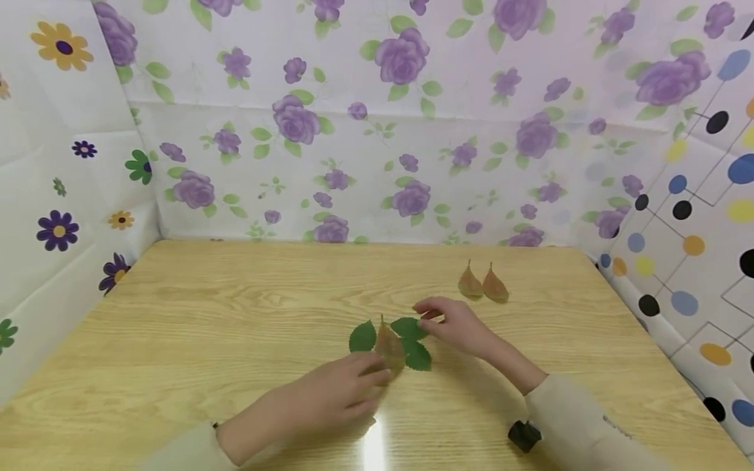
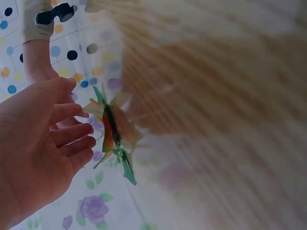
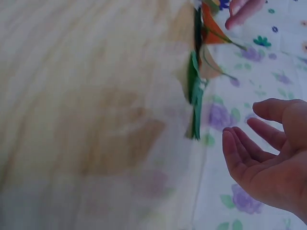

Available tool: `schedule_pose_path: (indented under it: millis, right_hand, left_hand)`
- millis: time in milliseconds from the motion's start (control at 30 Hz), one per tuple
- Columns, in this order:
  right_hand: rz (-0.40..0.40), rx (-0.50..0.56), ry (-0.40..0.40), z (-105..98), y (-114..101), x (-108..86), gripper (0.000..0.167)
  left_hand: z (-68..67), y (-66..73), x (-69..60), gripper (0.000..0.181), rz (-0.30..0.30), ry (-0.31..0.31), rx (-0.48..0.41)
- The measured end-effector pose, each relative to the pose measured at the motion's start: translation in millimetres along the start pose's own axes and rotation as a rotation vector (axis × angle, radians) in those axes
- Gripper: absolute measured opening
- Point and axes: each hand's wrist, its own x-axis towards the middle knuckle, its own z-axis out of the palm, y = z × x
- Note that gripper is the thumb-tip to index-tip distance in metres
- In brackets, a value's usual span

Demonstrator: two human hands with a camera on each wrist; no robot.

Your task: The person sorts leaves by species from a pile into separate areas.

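A brownish leaf [image 1: 389, 347] lies stem-up on the table, with one green leaf [image 1: 362, 337] to its left. On its right are an upper green leaf [image 1: 406, 326] and a lower green leaf [image 1: 417, 354]. My left hand [image 1: 330, 396] hovers by the brownish leaf's lower end, fingers loosely bent; contact cannot be told. Beside the upper green leaf is my right hand [image 1: 456, 326], fingertips overlapping its edge from above. Both wrist views show the left palm [image 2: 43, 143] and right palm [image 3: 268, 158] with nothing held.
Two more brownish leaves, a left one [image 1: 470, 284] and a right one [image 1: 495, 288], lie side by side farther back on the wooden table [image 1: 206, 314]. Patterned sheets [image 1: 353, 163] enclose the back and sides. A small black object [image 1: 523, 436] sits at the right sleeve.
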Motion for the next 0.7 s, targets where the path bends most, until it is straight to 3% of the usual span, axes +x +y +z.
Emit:
schedule_pose_path:
  millis: [133, 333, 700]
  right_hand:
    - [-0.018, -0.010, -0.048, 16, -2, 4.4, 0.027]
    - [-0.025, 0.030, -0.100, 27, -9, 8.6, 0.027]
    - [-0.030, 0.033, -0.112, 39, -14, 16.7, 0.026]
  left_hand:
    - [6.3, 0.7, 1.8, 0.042, 0.034, -0.013, 0.032]
    - [6.0, 2.0, -0.7, 0.049, -0.035, -0.145, -0.009]
    - [6.5, 1.5, -2.9, 0.048, -0.070, -0.185, -0.025]
